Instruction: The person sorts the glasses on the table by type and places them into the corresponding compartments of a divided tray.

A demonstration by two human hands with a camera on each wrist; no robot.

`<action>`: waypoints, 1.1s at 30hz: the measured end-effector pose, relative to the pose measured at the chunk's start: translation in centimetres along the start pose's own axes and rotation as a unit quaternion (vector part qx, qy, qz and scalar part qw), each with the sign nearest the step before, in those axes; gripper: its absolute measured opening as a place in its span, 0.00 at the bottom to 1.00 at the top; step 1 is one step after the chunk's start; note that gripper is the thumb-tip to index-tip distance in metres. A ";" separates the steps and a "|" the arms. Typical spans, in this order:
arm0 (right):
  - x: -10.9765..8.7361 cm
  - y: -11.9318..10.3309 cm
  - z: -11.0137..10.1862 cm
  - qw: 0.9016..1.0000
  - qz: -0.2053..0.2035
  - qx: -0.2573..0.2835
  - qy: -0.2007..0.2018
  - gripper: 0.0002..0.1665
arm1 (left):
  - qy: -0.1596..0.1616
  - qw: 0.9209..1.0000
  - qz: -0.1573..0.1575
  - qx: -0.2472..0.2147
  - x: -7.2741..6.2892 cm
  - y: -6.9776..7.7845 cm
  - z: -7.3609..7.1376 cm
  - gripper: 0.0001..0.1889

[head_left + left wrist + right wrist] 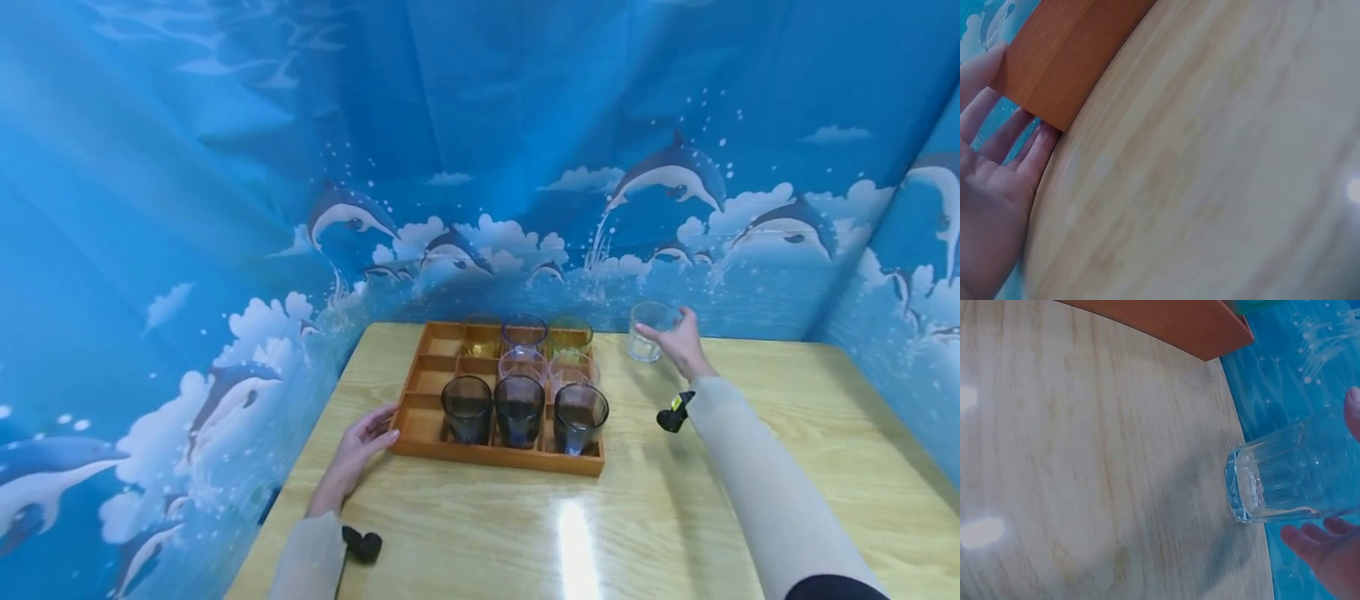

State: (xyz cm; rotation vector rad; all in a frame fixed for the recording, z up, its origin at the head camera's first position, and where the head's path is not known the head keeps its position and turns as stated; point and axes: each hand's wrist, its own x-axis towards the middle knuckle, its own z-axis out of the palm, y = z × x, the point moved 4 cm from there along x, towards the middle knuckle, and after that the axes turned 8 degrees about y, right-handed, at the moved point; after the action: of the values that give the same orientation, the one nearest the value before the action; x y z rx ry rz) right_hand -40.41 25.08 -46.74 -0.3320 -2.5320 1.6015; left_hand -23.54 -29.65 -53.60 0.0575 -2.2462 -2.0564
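My right hand (681,343) grips a clear drinking glass (647,346) at the back of the table, right of the tray. In the right wrist view the thumb and fingers flank the upper part of the upright glass (1291,475), whose thick base is close to the tabletop. At the front left corner of a wooden compartment tray (495,455), my left hand (360,454) holds the side, its thumb over the rim. Dark glasses (519,410) fill most of the tray's front row. Behind them stand clear glasses (573,367), then amber (480,337), blue-rimmed (525,331) and yellow-green (570,333) glasses.
The tray stands on a light wood table (465,533). A blue curtain (480,150) printed with dolphins hangs behind the table and along its sides. Bare compartments (422,421) run down the tray's left column. Black wrist cameras (671,414) sit at both cuffs.
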 end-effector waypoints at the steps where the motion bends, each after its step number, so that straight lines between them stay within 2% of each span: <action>1: 0.1 -0.1 0.0 1.000 0.002 -0.002 -0.004 0.69 | 0.000 1.000 0.001 0.000 0.0 0.1 0.0 0.30; 10: 0.8 -0.1 0.5 0.999 0.014 -0.012 -0.027 0.67 | 0.003 1.000 -0.007 0.004 -0.1 0.2 -0.2 0.31; 17: 0.9 0.0 0.6 0.999 0.015 -0.016 -0.024 0.65 | 0.007 1.000 -0.012 0.011 -0.1 0.0 0.0 0.30; 20: 0.9 0.0 0.6 0.999 0.015 -0.019 -0.025 0.66 | 0.001 1.000 -0.014 0.007 -0.3 0.8 0.2 0.30; 24: 0.9 0.1 0.6 0.999 0.016 -0.018 -0.025 0.67 | -0.003 1.000 -0.013 0.006 -0.3 0.8 0.3 0.30; 27: 0.9 0.3 0.5 0.999 0.016 -0.017 -0.024 0.67 | 0.005 1.000 -0.008 0.008 -0.1 0.1 0.1 0.30; 33: 0.7 0.4 0.4 1.000 0.010 -0.017 -0.015 0.68 | 0.002 1.000 -0.001 0.014 -0.1 0.1 0.1 0.30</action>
State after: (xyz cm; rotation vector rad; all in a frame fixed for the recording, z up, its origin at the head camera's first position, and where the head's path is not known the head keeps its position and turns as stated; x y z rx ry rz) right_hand -41.12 25.06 -47.27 -0.3404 -2.5893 1.5827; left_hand -23.46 -29.55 -53.51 0.0645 -2.2730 -2.0247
